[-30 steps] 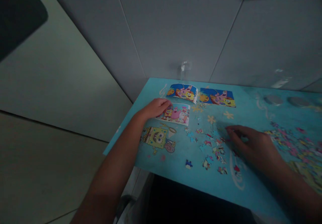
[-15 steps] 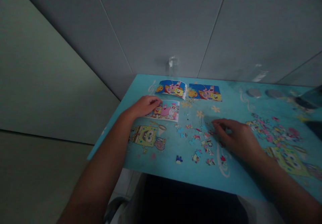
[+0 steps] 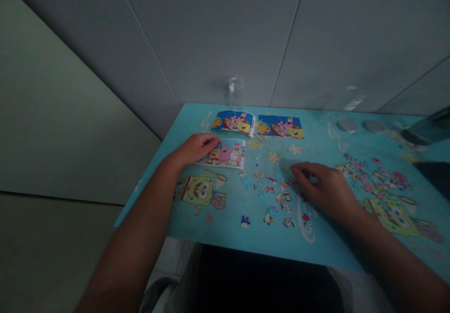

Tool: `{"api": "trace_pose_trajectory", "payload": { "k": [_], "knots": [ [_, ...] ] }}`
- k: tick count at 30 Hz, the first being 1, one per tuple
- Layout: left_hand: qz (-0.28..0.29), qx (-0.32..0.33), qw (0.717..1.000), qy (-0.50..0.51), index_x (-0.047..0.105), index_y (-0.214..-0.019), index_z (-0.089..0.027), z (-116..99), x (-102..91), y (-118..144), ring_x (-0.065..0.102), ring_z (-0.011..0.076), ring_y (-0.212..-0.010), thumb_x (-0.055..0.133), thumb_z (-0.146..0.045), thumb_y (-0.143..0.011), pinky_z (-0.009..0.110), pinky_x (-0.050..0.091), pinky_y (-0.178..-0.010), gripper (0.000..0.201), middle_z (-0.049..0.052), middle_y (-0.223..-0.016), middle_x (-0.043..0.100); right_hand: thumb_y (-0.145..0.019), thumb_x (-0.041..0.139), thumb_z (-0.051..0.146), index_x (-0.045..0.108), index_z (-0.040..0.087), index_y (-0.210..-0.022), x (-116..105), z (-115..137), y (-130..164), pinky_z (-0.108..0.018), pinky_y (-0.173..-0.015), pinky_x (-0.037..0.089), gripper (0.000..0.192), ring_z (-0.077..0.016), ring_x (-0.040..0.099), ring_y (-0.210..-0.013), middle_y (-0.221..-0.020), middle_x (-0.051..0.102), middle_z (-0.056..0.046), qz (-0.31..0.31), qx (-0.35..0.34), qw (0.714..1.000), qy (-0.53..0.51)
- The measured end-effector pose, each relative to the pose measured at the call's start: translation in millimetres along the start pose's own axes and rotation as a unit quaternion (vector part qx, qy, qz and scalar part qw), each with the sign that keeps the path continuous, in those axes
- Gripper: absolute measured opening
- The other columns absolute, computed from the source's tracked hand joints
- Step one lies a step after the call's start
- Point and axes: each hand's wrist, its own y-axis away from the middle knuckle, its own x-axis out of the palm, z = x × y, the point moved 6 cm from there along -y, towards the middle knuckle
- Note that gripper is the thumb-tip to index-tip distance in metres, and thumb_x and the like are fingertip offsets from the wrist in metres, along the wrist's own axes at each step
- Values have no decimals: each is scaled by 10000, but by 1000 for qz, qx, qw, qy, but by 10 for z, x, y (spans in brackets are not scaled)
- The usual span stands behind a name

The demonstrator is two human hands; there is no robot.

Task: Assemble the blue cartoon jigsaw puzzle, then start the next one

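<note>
We find the left hand flat on the pink puzzle card, pinning it, nothing grasped. The right hand fingers loose puzzle pieces scattered mid-tabletop; whether its grip has closed on one, we cannot tell.

Dim room, low light; turquoise cartoon-printed table pushed against grey panelled wall with thin seams; paler greenish wall left of table; clear glass at table's far edge by wall
</note>
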Motion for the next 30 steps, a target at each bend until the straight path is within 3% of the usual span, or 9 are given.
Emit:
{"api": "trace_pose_trajectory", "payload": {
  "k": [18,25,30],
  "knots": [
    [-3,-3,1000,-8,747,-1065,-225,55,-8,-12,678,191,-866,511,-544,-950,284,515,-777,413,32,-996,757,-1001,543,312,729,210,-1006,-24,69,-16,-315,-689,488,211,-181,672,-701,-816,735,-35,0,15,1000,-18],
    [1,-15,1000,-12,739,-1089,-219,51,-12,1,648,158,-699,505,-513,-965,261,500,-679,396,16,-843,739,-1002,540,315,731,201,-1018,-28,80,-9,-317,-683,496,223,-179,666,-701,-832,738,-47,3,8,1000,-19],
    [-3,-4,1000,-11,740,-1069,-210,38,-11,-11,676,177,-801,507,-519,-957,268,511,-724,403,33,-947,756,-1005,529,328,738,196,-1027,-22,88,-3,-332,-680,508,249,-184,659,-705,-832,740,-59,12,-5,999,-33]
  ]
}}
